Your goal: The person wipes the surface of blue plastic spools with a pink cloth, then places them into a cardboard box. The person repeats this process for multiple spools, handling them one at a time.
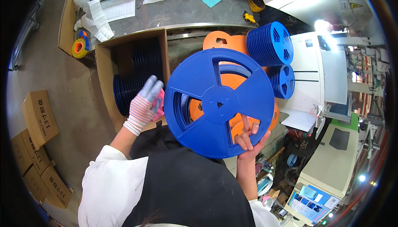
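A large blue plastic reel (pixel 232 98) with cut-out windows is held up in front of me, its flat face toward me. My right hand (pixel 250 138) is bare and grips its lower right rim, with fingers showing through a window. My left hand (pixel 143 106) wears a striped glove and holds a pink cloth (pixel 158 104) by the reel's left edge; its fingers point up and partly hide the cloth. Just beyond that hand stands an open cardboard box (pixel 108 71) with dark blue reels (pixel 124 94) on edge inside.
Orange reels (pixel 217 40) lie behind the held reel. Two stacks of blue reels (pixel 261 42) stand to the right. A grey metal table (pixel 199 13) at the back carries papers and a tape dispenser (pixel 79 46). Closed cartons (pixel 41 119) sit on the floor at left; machines (pixel 327 156) stand at right.
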The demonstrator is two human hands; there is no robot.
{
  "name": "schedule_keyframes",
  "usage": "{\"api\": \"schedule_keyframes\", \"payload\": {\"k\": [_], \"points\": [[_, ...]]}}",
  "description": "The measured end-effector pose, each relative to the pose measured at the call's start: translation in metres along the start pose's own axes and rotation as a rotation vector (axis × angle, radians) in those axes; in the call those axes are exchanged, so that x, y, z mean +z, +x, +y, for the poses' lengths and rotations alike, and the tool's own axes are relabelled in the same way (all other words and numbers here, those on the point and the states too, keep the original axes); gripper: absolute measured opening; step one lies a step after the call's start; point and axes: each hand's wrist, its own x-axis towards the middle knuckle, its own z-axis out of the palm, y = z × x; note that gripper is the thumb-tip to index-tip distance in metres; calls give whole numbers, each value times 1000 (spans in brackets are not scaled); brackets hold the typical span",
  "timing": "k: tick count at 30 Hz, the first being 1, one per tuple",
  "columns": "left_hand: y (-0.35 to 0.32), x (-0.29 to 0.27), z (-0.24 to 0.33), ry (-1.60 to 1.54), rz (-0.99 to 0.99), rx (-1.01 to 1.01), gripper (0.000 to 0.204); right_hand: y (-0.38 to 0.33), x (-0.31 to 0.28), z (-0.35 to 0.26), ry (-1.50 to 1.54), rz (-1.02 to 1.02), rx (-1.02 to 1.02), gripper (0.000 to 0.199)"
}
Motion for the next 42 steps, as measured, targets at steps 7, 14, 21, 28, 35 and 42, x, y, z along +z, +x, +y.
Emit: {"api": "schedule_keyframes", "payload": {"k": [7, 14, 21, 28, 35, 42], "points": [[63, -16, 108, -508, 228, -224, 61, -3, 16, 10, -40, 69, 72, 48], [54, 41, 96, -52, -213, -63, 38, -4, 24, 15, -82, 24, 150, 50], [39, 46, 102, -378, -113, 280, 39, -8, 22, 12, -46, 59, 158, 50], [43, 52, 92, -213, -263, -61, 49, -9, 20, 13, -80, 93, 166, 49], [54, 71, 77, -167, -278, -443, 48, -11, 20, 11, -94, 77, 172, 50], [40, 67, 94, -52, -269, 252, 37, -14, 14, 9, -53, 96, 157, 51]]}}
